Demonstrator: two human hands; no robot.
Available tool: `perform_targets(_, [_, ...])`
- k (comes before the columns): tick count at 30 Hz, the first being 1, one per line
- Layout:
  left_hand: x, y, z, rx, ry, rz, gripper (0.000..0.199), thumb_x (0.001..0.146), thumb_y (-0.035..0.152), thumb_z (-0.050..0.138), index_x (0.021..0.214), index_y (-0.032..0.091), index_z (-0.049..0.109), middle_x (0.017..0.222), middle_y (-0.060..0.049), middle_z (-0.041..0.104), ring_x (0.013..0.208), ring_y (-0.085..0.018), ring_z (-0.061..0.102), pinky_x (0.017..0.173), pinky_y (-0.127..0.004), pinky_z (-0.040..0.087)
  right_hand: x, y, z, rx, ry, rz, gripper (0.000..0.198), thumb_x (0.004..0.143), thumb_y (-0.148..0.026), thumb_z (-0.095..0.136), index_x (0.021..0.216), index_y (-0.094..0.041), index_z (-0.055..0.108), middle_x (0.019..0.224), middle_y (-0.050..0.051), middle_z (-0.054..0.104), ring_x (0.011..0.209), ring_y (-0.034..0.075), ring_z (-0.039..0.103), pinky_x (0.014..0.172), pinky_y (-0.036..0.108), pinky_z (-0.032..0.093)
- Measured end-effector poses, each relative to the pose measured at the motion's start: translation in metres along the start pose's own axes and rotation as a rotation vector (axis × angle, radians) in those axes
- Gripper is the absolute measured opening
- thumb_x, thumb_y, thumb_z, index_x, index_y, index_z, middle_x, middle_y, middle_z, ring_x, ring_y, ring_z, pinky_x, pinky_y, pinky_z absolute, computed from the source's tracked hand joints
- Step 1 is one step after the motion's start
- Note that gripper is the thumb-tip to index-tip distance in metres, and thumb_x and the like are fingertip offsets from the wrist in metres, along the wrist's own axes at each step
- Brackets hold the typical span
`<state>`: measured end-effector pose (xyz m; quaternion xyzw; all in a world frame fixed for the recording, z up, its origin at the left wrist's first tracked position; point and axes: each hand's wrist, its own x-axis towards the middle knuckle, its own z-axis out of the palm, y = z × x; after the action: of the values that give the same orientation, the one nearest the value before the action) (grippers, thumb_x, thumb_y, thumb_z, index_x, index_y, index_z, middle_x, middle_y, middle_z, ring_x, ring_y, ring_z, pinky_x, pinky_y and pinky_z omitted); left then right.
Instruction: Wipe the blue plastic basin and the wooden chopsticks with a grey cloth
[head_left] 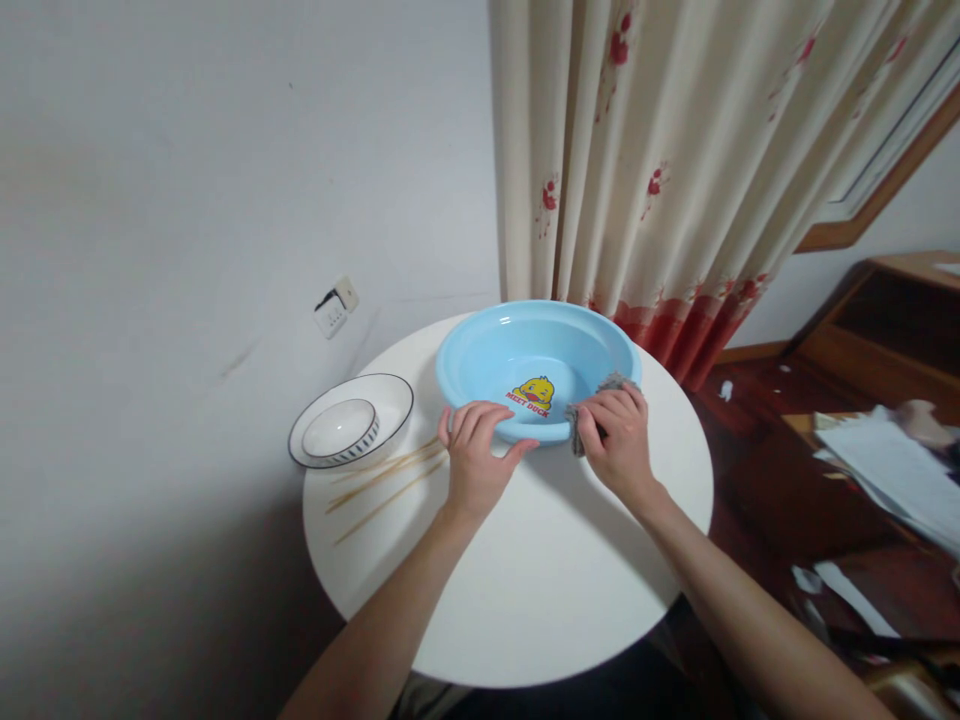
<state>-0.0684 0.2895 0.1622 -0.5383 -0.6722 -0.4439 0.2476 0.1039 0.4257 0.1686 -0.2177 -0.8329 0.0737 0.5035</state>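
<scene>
A light blue plastic basin (pixel 487 345) with a yellow duck picture and red lettering on its bottom stands upright on a round white table (pixel 517 600). My left hand (pixel 478 450) grips its near rim, fingers over the edge and thumb on the outside. On the near right part of the rim, my right hand (pixel 616 432) is closed around a grey cloth (pixel 619 381), which is bunched over the edge. Part of the cloth is hidden under my fingers. Several thin wooden chopsticks (pixel 386 482) lie to the left of my left hand.
A small white bowl (pixel 337 428) sits inside a larger dark-rimmed white bowl (pixel 394 400) at the table's left edge. Behind are a wall with a socket (pixel 330 315) and a flowered curtain (pixel 667 150). Papers (pixel 885 460) lie at the right.
</scene>
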Motion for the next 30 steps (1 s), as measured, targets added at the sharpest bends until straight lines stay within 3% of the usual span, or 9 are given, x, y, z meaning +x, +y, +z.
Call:
perform_targets(4, [0.002,-0.001,-0.001,-0.045,-0.012,0.001,0.018,0.086,0.038,0.081,0.093,0.024,0.071,0.094,-0.004,0.076,0.103,-0.026,0.068,0.114,-0.049,0.031,0.001,-0.018,0.002,0.051,-0.047,-0.103,0.018,0.1,-0.024,0.06,0.098,-0.027,0.078,0.094,0.0,0.078,0.097,0.023,0.066,0.11,0.052,0.036])
perform_targets(8, [0.002,0.0,-0.001,-0.084,0.003,-0.002,0.015,0.084,0.031,0.084,0.092,0.025,0.072,0.093,-0.002,0.077,0.101,-0.025,0.068,0.114,-0.048,0.032,0.006,-0.037,0.004,0.052,-0.172,-0.266,0.02,0.101,-0.027,0.064,0.115,-0.028,0.076,0.112,0.002,0.078,0.106,0.024,0.065,0.105,0.05,0.039])
perform_targets(11, [0.002,0.0,-0.002,-0.09,0.014,0.004,0.016,0.083,0.03,0.086,0.091,0.025,0.073,0.094,-0.002,0.077,0.101,-0.024,0.068,0.114,-0.049,0.031,0.009,-0.036,0.001,0.039,-0.215,-0.323,0.023,0.101,-0.027,0.064,0.122,-0.028,0.075,0.117,0.004,0.077,0.108,0.024,0.064,0.105,0.05,0.041])
perform_targets(20, [0.002,0.0,0.001,-0.086,0.035,0.009,0.016,0.082,0.031,0.086,0.09,0.025,0.074,0.091,-0.002,0.078,0.099,-0.024,0.068,0.113,-0.05,0.032,0.002,0.01,-0.026,0.062,-0.202,-0.354,0.037,0.097,-0.021,0.067,0.132,-0.032,0.07,0.12,0.004,0.075,0.11,0.026,0.063,0.106,0.054,0.044])
perform_targets(30, [0.002,0.002,0.0,-0.093,0.005,-0.014,0.011,0.085,0.029,0.083,0.089,0.025,0.074,0.092,-0.002,0.078,0.1,-0.024,0.068,0.115,-0.049,0.032,0.006,-0.031,-0.006,0.019,-0.309,-0.375,0.032,0.103,-0.027,0.061,0.134,-0.028,0.069,0.128,0.008,0.072,0.114,0.026,0.062,0.104,0.051,0.042])
